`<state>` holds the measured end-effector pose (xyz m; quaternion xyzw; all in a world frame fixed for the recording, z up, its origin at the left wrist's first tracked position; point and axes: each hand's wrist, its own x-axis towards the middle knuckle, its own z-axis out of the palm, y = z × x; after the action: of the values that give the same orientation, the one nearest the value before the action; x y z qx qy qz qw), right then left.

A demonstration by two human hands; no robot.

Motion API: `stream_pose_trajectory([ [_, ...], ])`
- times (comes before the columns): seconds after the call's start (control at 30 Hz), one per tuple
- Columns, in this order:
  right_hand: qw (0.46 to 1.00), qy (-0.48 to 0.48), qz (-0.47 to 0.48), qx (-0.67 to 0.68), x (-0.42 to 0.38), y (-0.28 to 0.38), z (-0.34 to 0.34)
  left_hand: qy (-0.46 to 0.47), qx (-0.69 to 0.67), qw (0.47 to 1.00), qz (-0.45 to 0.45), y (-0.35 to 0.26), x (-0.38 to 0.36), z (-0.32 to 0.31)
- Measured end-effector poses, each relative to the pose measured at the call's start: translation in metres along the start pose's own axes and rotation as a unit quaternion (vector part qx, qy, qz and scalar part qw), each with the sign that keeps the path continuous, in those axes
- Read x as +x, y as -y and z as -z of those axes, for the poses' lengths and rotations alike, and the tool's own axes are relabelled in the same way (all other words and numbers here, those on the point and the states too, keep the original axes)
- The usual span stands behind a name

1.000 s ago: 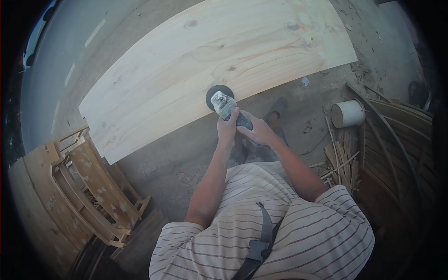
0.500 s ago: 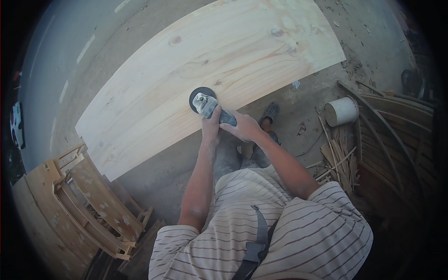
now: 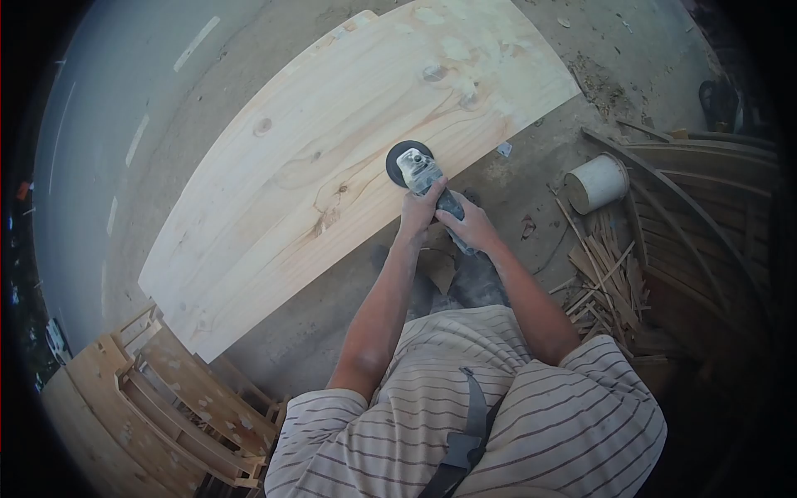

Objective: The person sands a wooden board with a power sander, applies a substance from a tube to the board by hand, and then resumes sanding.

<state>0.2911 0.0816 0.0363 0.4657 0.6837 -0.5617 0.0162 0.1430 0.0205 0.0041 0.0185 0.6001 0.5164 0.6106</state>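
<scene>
Both hands are closed around an angle grinder point(image 3: 421, 172) with a dusty pale head and a dark body. My left hand point(image 3: 419, 209) grips it just behind the head, and my right hand point(image 3: 470, 226) holds the body further back. The round black disc point(image 3: 396, 167) under the head lies over a large pale wooden panel point(image 3: 274, 195), close to its near edge. Knots and brown grain mark the panel, and whitish patches show toward its far right end. One side of the panel curves outward.
Stacked wooden furniture pieces point(image 3: 178, 398) stand at the lower left. To the right are a white bucket point(image 3: 598, 183) on its side, a heap of wood scraps point(image 3: 610, 278) and curved wooden frames point(image 3: 697, 224). A road point(image 3: 100, 141) runs along the left.
Both hands have carried the grinder to the right along the panel, near its front edge. The view has shifted, so the panel and bucket appear further left.
</scene>
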Motion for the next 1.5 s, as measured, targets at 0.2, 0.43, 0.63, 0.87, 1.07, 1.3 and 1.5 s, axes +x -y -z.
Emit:
stream_pose_trajectory([
  [0.2,0.980,0.141,0.023,-0.136,0.005,0.027,-0.057,-0.205,-0.157,0.965,-0.040,0.025,-0.057,0.064],
  [0.43,0.986,0.108,-0.021,-0.121,0.017,0.020,0.031,-0.126,-0.094,0.988,-0.008,0.005,-0.004,-0.010],
  [0.63,0.996,-0.005,-0.023,-0.087,0.038,-0.046,0.151,-0.046,-0.039,0.998,0.005,-0.009,0.070,-0.147],
  [0.87,0.993,-0.091,0.014,0.069,0.042,-0.074,0.236,-0.006,0.108,0.994,-0.025,-0.049,0.107,-0.252],
  [1.07,0.966,-0.259,0.016,-0.013,0.044,-0.022,0.265,0.036,0.207,0.972,-0.108,-0.083,0.073,-0.286],
  [1.3,0.943,-0.323,0.068,0.053,0.057,-0.074,0.303,0.355,0.316,0.880,-0.018,-0.132,0.058,-0.230],
  [1.5,0.912,-0.380,0.009,0.157,0.043,-0.093,0.352,0.300,0.431,0.850,-0.027,-0.260,0.128,-0.225],
])
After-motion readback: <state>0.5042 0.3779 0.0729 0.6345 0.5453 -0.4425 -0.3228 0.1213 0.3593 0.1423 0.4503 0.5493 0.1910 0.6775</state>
